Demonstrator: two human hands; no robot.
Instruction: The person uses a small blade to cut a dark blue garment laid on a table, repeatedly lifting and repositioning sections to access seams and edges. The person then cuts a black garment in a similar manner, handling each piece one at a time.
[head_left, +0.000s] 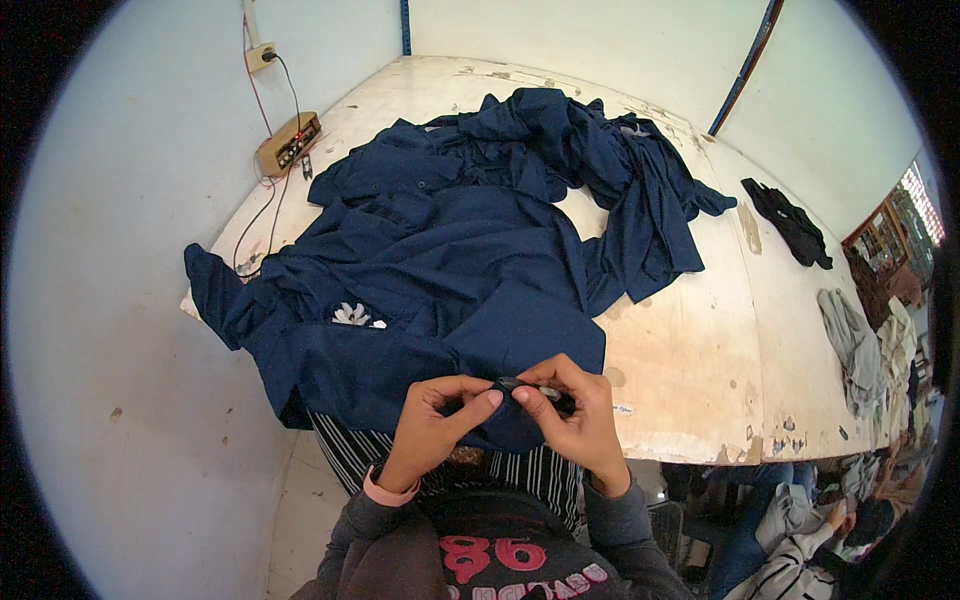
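Left hand (432,415), right hand (585,420): both pinching navy cloth (450,250) | edge between hands | bulk spread ahead

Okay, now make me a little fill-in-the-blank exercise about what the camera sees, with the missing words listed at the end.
1. The left hand and the right hand meet over the near part of the dark ____ cloth.
2. The wristband on the left wrist is ____.
3. The small white pieces show to the ____ of both hands.
4. The garment lying nearest the cloth's right side is ____.

Missing words: blue; pink; left; black.
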